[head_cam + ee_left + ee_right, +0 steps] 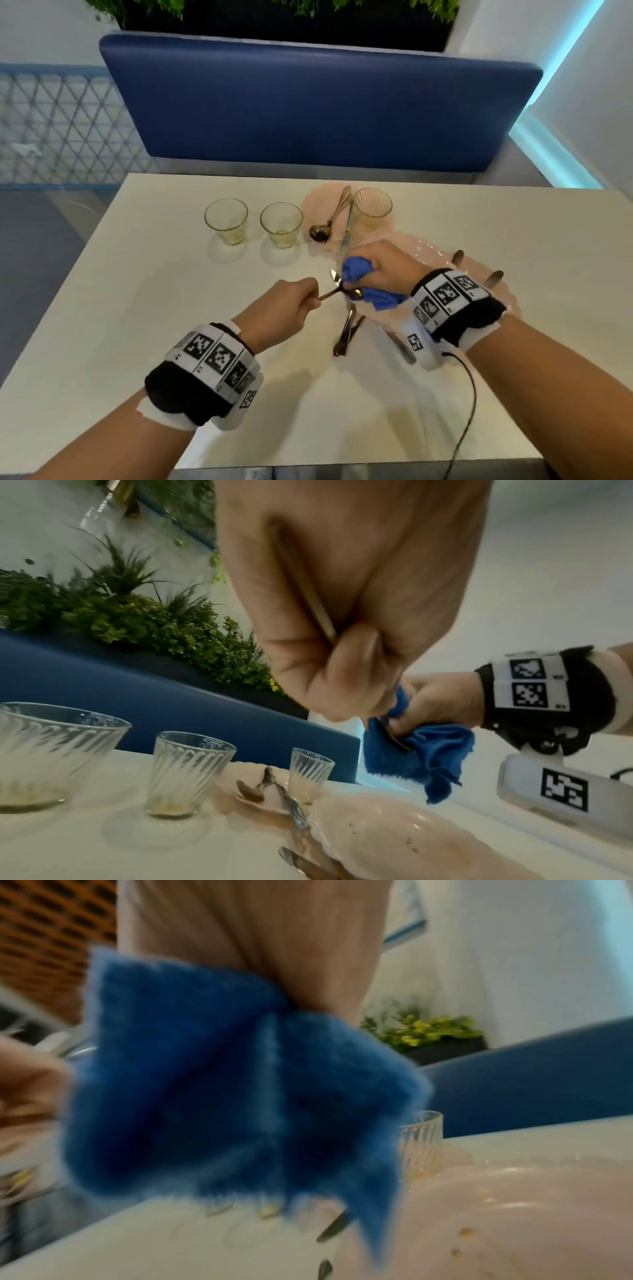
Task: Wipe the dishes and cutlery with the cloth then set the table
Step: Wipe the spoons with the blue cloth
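White tabletop (137,308), centre of the head view.

Containers:
- Clear ribbed glass tumbler, leftmost (226,221): upright on the tabletop, thin yellowish residue at its bottom.
- Clear ribbed glass tumbler, middle (281,224): upright, just right of the first, same residue.
- Clear ribbed glass tumbler, rightmost (372,208): upright on a small pale pink scalloped plate (317,202), residue at its bottom.
- The small plate also carries a dark-bowled metal spoon (325,226) and a long metal knife (347,222), which lie side by side.
- Large pale pink scalloped plate (428,248): right of centre, partly hidden by the right wrist; brown specks on its surface in the wrist views. Two dark utensil handles (495,277) show at its right edge.

Loose cutlery (346,334): metal pieces lie crossed on the tabletop below the hands; kinds unclear.

Hands:
- Left hand (286,308): fingers (356,653) clenched round the handle of a gold-coloured metal spoon (337,292), held above the tabletop at frame centre.
- Right hand (380,265): fingers curled, grasping a bunched blue microfibre cloth (356,269); the cloth wraps the spoon's bowl end and its loose corner hangs below the hand.
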The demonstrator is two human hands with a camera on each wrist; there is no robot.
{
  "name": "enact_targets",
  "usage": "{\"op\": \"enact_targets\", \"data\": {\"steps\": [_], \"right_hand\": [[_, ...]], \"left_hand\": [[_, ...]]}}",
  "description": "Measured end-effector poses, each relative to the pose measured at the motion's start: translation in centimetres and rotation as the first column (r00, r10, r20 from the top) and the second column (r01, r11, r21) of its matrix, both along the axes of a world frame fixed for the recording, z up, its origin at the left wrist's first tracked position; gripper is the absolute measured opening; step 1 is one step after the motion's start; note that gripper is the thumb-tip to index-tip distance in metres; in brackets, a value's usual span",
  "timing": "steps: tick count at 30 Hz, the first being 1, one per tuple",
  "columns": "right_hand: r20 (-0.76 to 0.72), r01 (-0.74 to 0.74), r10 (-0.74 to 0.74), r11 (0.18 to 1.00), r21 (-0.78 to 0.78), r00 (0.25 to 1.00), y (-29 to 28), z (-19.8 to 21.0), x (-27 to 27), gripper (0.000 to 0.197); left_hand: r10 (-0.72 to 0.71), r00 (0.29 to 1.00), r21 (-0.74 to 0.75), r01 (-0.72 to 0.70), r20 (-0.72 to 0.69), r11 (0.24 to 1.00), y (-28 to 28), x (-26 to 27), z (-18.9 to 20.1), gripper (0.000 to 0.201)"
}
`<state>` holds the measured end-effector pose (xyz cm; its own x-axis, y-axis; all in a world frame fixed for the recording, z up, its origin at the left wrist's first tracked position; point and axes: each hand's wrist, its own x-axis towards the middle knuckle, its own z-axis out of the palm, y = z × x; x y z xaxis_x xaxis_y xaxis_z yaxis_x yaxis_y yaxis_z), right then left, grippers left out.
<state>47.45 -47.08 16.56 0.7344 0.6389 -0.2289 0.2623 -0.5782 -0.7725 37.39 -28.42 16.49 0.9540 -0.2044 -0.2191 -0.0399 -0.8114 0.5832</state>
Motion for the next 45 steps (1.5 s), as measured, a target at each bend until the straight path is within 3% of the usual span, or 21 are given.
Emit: {"op": "enact_targets", "data": {"steps": [2,3,6,8,10,12,16,19,23,26,28,29,30,31,33,35,37,40,43,45], "right_hand": [[0.008,0.244,-0.247,0.961,0.132,0.969,1.4,-0.1,0.3,0.015],[-0.018,0.365,-0.370,0.904,0.224,0.929,2.3,-0.6,0.1,0.017],[-0.260,0.642,-0.600,0.605,0.470,0.756,5.3,-1.7,-1.3,0.020],[-0.332,0.678,-0.606,0.533,0.506,0.723,6.2,-1.4,-1.7,0.019],[-0.366,0.682,-0.591,0.497,0.536,0.719,6.3,-0.8,-1.5,0.007],[-0.418,0.719,-0.608,0.414,0.558,0.675,6.5,-1.0,-1.2,0.008],[-0.529,0.829,-0.653,0.311,0.465,0.542,8.8,-2.6,-2.2,0.045],[-0.605,0.844,-0.588,0.371,0.388,0.537,9.9,-3.4,-2.6,0.055],[-0.761,0.825,-0.395,0.470,0.314,0.514,12.3,-3.1,-4.7,0.022],[-0.676,0.741,-0.394,0.574,0.349,0.623,13.2,-3.3,-5.6,0.014],[-0.591,0.675,-0.404,0.648,0.354,0.698,12.9,-3.0,-5.8,0.012],[-0.549,0.634,-0.400,0.693,0.343,0.734,12.7,-2.9,-5.9,0.013],[-0.505,0.585,-0.386,0.741,0.329,0.772,12.4,-2.8,-6.0,0.012],[-0.466,0.535,-0.363,0.782,0.318,0.807,12.3,-2.7,-6.4,0.007],[-0.413,0.433,-0.297,0.853,0.290,0.861,12.6,-2.4,-7.4,0.002],[-0.361,0.338,-0.225,0.896,0.289,0.905,13.6,-2.6,-8.3,0.003],[-0.321,0.273,-0.174,0.916,0.295,0.931,14.6,-3.1,-9.2,0.010],[-0.324,0.187,-0.118,0.964,0.190,0.939,15.4,-3.7,-10.5,0.015],[-0.309,0.108,-0.082,0.992,0.066,0.947,15.0,-4.6,-11.1,0.012],[-0.325,0.044,-0.047,0.999,-0.016,0.945,14.1,-5.1,-11.4,0.012]], "left_hand": [[0.097,0.995,-0.126,-0.100,-0.029,0.987,1.0,0.3,0.0,0.015],[0.150,0.987,-0.210,-0.159,-0.060,0.965,1.2,0.4,-0.1,0.015],[0.273,0.943,-0.475,-0.331,-0.188,0.816,0.6,0.0,-1.1,0.017],[0.289,0.929,-0.556,-0.371,-0.233,0.743,0.1,-0.9,-2.0,0.018],[0.233,0.922,-0.593,-0.379,-0.310,0.711,0.2,-2.2,-2.3,0.020],[0.191,0.899,-0.610,-0.411,-0.394,0.678,0.9,-3.2,-2.5,0.027],[0.189,0.846,-0.604,-0.495,-0.498,0.625,2.7,-3.5,-2.4,0.033],[0.177,0.826,-0.599,-0.519,-0.535,0.610,3.3,-3.7,-2.7,0.033],[0.186,0.813,-0.661,-0.562,-0.551,0.497,3.7,-2.8,-2.5,0.034],[0.162,0.786,-0.661,-0.595,-0.596,0.456,4.5,-2.3,-2.6,0.032],[0.120,0.773,-0.647,-0.595,-0.623,0.476,5.6,-2.4,-2.8,0.011],[0.128,0.779,-0.648,-0.591,-0.614,0.481,6.2,-2.4,-2.8,0.021],[0.162,0.782,-0.658,-0.600,-0.602,0.454,7.2,-2.3,-2.9,0.041],[0.203,0.783,-0.684,-0.616,-0.588,0.391,8.0,-2.0,-2.9,0.050],[0.201,0.808,-0.748,-0.589,-0.554,0.306,8.8,-1.6,-2.0,0.036],[0.205,0.817,-0.766,-0.576,-0.538,0.286,8.6,-1.6,-2.0,0.031],[0.300,0.756,-0.735,-0.647,-0.582,0.205,8.3,-1.6,-2.5,0.026],[0.430,0.610,-0.666,-0.746,-0.665,0.028,8.8,-1.7,-3.7,0.030],[0.473,0.475,-0.590,-0.799,-0.742,-0.122,9.1,-2.0,-5.2,0.033],[0.474,0.375,-0.536,-0.800,-0.797,-0.269,9.9,-2.5,-5.9,0.033]]}}
